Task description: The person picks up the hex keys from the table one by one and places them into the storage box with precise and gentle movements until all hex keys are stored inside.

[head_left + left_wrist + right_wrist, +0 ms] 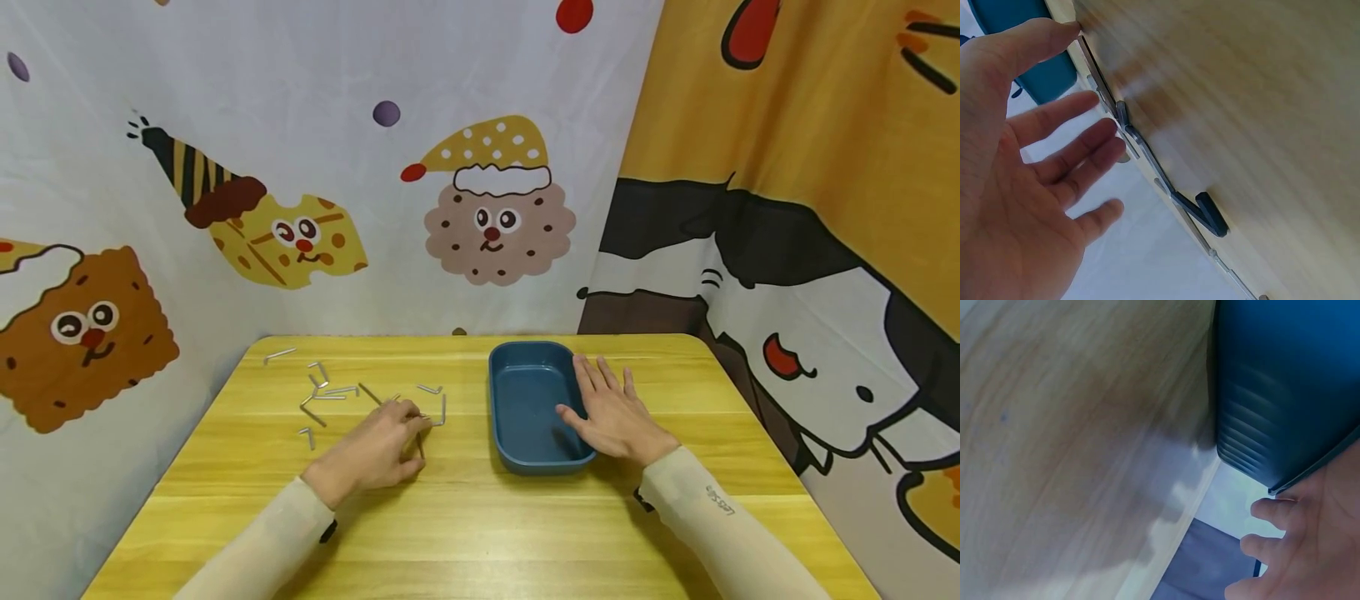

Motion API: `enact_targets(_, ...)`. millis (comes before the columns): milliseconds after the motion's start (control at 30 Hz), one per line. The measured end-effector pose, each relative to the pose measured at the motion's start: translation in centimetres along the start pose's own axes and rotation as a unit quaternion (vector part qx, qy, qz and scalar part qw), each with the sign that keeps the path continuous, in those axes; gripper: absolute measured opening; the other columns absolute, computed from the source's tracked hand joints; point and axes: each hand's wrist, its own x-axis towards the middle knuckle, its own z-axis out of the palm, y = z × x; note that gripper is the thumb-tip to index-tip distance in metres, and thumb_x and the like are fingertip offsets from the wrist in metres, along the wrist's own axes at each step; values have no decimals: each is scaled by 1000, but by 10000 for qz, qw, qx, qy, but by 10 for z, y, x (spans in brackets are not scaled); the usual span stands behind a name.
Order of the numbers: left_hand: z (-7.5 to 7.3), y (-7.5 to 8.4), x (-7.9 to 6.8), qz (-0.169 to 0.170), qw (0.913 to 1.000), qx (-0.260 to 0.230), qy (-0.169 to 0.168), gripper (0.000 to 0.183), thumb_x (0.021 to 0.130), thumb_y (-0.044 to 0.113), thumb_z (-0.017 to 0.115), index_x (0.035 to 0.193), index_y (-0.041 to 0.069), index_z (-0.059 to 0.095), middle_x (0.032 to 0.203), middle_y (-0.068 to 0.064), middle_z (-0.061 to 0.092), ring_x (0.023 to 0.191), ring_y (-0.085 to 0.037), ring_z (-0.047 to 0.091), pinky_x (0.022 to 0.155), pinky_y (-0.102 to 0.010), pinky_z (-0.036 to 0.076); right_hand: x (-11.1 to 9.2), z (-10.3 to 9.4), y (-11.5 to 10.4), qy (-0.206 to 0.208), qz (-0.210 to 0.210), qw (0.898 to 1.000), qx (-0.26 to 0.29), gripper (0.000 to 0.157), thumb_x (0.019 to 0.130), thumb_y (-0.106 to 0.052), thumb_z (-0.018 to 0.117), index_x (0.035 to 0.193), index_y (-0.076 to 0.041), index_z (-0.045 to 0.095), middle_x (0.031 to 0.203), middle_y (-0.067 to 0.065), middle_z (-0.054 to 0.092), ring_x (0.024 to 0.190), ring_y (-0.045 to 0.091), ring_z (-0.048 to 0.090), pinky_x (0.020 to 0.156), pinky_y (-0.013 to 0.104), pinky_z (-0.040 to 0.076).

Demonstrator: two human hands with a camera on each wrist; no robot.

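Observation:
My left hand [378, 448] is low over the left part of the table, among several L-shaped hex keys. Its thumb and index finger reach to either end of one hex key [420, 447] lying on the wood. In the left wrist view the thumb tip is right at the end of that hex key [1094, 62], and the other fingers extend loosely beside it. My right hand [617, 417] lies against the right rim of a blue rectangular tray [543, 468], fingers spread, thumb reaching over its inside. The right wrist view has the palm [1329, 531] at the tray's rim.
More metal hex keys lie scattered at the table's left, among them one near the far left corner [280, 356] and one bent key [442, 408] left of the tray. A printed curtain [315, 100] hangs behind the wooden table [480, 542].

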Motion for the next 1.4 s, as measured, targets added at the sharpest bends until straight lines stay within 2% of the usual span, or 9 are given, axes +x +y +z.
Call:
enact_targets(133,1,1,0,-110,9999,72,-31,59,103,37,91,150,5,76,142,-15,73,136,-37,70,135,-65,48,-1,-1,0,-41,61,10000,-1,99,119,-62,55,186,-2,15,194,23,22,181,56,16,140,88,5)
enact_targets(500,1,8,3,-86,9998,-12,-165,53,104,40,90,143,8,79,141,-12,74,136,-33,73,137,-71,43,-1,-1,2,-84,93,9999,-42,104,117,-68,55,186,-2,15,195,22,21,181,55,15,140,88,5)
enact_targets(667,-1,11,5,-40,9998,19,-189,50,103,36,90,142,7,79,143,-15,76,137,-36,73,135,-72,45,-1,0,3,-63,70,10000,5,105,116,-69,56,186,-2,15,194,23,22,181,55,15,140,88,3)
enact_targets(933,-2,11,10,258,9991,-80,-341,52,104,26,89,147,-1,76,159,-22,70,141,-40,74,120,-53,64,0,0,2,-55,62,10000,13,106,116,-69,57,186,-1,16,194,23,23,181,55,15,140,88,4)
enact_targets(1167,-1,10,13,391,9979,-165,-489,51,107,23,86,149,-2,73,158,-25,69,141,-40,73,116,-50,66,1,0,1,-53,70,10000,17,106,116,-68,58,186,-1,15,194,24,23,181,55,15,140,88,5)
enact_targets(1400,-2,12,13,224,9970,-488,-561,42,108,20,85,145,5,74,156,-24,67,133,-34,73,107,-47,69,1,1,0,-38,67,10000,31,106,116,-68,58,186,0,17,193,25,25,181,55,16,140,88,6)
